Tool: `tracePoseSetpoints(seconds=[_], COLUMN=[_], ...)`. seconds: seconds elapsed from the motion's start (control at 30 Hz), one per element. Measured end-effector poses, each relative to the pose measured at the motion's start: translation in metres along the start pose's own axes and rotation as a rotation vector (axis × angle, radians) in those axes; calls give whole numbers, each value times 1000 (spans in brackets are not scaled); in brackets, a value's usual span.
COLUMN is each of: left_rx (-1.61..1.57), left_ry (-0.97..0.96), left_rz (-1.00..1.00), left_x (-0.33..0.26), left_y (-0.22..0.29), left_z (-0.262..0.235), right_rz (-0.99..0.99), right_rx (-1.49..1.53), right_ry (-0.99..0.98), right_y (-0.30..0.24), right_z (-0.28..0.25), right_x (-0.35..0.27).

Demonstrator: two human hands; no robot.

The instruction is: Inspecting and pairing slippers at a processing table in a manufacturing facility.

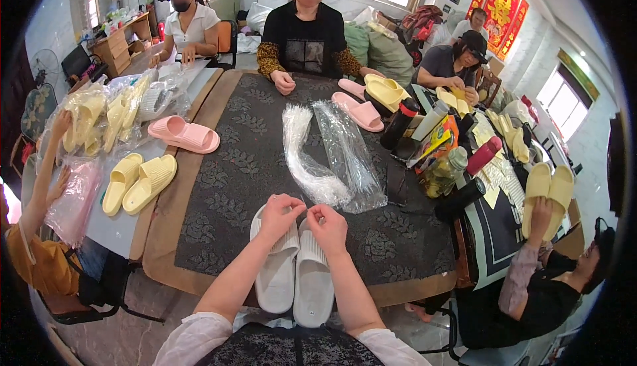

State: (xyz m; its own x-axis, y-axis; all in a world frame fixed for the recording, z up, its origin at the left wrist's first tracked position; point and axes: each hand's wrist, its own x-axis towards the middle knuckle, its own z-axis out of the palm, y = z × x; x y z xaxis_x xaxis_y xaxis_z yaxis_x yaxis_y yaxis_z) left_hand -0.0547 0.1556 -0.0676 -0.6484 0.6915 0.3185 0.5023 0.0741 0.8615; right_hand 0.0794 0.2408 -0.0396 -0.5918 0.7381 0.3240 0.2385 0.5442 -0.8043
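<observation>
Table (pixel 159 250): brown border, dark leaf-patterned cover (pixel 232 180), fills the middle of the view. Several people sit around it; one in black (pixel 308 48) at the far side, another at the right edge holding yellow slippers (pixel 557 193). Pale side surface (pixel 116 233) along the left, bearing a pair of ribbed yellow slippers (pixel 136 185) and plastic-wrapped slippers (pixel 99 117).

Centre of cover: bundle of clear plastic sleeves (pixel 352 160), lying just beside a curved bundle of white strands (pixel 297 147). Both are beyond the wearer's hands.

Grey slippers (pixel 275 283), one pair: at the near table edge directly before the wearer, side by side, straps at the far end, heel ends reaching past the edge in this view. Pink slippers (pixel 184 134) near the left border of the table. Bottles, among them a red one (pixel 484 156), grouped right.

Left hand (pixel 280 219): above the left slipper's strap; thumb and forefinger tips together. Right hand (pixel 328 230): above the right slipper's strap; thumb and forefinger likewise together, tips near the left's. Cannot tell whether anything thin is pinched, or whether either hand touches a strap.
</observation>
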Motion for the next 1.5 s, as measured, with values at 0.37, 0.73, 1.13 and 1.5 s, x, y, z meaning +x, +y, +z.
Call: tracePoseSetpoints(seconds=[0.37, 0.73, 1.13, 1.5], left_rx=[-43, -58, -112, -246], left_ry=[39, -15, 91, -110], left_rz=[39, 86, -19, -140], left_x=[-2, -6, 0, -1], left_y=[2, 3, 0, 6], left_z=[-3, 0, 8, 1], right_rz=[-26, -15, -70, -20], right_rx=[106, 105, 57, 44], right_ry=[-6, 12, 25, -36], right_y=[7, 14, 14, 9], right_z=[7, 7, 5, -4], right_x=[2, 1, 1, -3])
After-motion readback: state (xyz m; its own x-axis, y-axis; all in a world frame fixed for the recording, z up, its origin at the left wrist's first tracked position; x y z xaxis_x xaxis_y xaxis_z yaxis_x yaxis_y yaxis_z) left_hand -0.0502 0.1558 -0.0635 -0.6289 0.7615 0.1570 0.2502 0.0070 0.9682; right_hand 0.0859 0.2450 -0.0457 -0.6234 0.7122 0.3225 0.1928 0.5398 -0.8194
